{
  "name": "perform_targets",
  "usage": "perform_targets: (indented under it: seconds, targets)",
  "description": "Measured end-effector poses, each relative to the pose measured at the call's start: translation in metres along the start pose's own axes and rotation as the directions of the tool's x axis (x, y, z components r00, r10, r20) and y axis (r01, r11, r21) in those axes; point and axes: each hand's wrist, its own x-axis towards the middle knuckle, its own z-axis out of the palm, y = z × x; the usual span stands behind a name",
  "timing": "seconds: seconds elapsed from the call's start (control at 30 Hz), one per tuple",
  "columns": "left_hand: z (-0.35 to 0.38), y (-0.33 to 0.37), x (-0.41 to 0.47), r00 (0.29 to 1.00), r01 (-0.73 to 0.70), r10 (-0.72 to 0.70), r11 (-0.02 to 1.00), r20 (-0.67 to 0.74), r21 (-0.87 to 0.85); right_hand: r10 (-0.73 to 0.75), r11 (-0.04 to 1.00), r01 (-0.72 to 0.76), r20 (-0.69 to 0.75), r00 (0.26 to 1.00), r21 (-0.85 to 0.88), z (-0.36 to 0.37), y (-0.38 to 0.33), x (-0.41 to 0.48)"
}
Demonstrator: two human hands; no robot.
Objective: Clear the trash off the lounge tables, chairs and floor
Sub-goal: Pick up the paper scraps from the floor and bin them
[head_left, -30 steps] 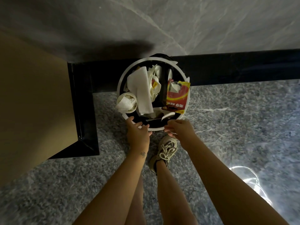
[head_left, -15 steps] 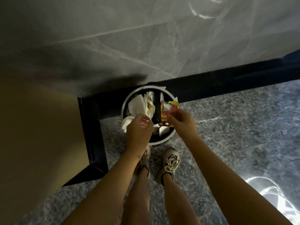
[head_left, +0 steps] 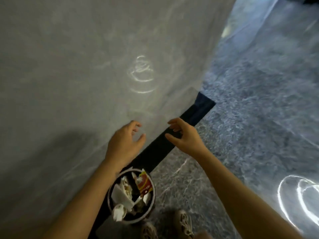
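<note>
A round white-rimmed trash bin (head_left: 110, 190) stands on the floor against the wall, low in the view. It is filled with crumpled white paper (head_left: 120, 195) and a red and yellow wrapper (head_left: 144, 184). My left hand (head_left: 125, 144) is raised above the bin in front of the wall, fingers apart and empty. My right hand (head_left: 184, 135) is level with it, over the black skirting, also spread and holding nothing. Both hands are well clear of the bin.
A grey marble wall (head_left: 86, 66) fills the left and top. A black skirting (head_left: 172, 137) runs along its foot. The speckled stone floor (head_left: 250, 109) stretches right, with a bright light reflection (head_left: 296, 195). My shoes (head_left: 184, 223) stand beside the bin.
Both hands have left the bin and risen, opening empty. The view has swung up and right, so the bin now lies low in the frame.
</note>
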Motion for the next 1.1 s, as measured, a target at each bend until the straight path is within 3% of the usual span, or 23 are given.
perform_targets:
  seconds: [0.27,0.4,0.53,0.87,1.0,1.1]
  targets:
    - [0.027,0.210,0.052,0.900,-0.389,0.374,0.921,0.226,0.023,0.028,0.998,-0.049,-0.417,0.908,-0.040,-0.198,0.000,-0.067]
    - [0.086,0.328,0.057,0.794,-0.533,0.520,0.844,0.315,-0.050,0.095,0.987,-0.151,-0.599,0.795,-0.045,-0.300,0.038,-0.128]
    - [0.167,0.454,0.045,0.641,-0.652,0.659,0.738,0.395,-0.173,0.158,0.962,-0.269,-0.735,0.660,-0.034,-0.405,0.083,-0.202]
    - [0.360,0.689,-0.027,0.277,-0.749,0.813,0.516,0.512,-0.415,0.263,0.838,-0.538,-0.932,0.251,0.091,-0.576,0.187,-0.391]
    - [0.430,0.757,-0.035,0.156,-0.751,0.834,0.448,0.529,-0.485,0.298,0.793,-0.584,-0.946,0.130,0.170,-0.623,0.233,-0.423]
    - [0.486,0.811,-0.034,0.068,-0.747,0.837,0.403,0.543,-0.529,0.330,0.746,-0.634,-0.941,0.082,0.206,-0.665,0.270,-0.433]
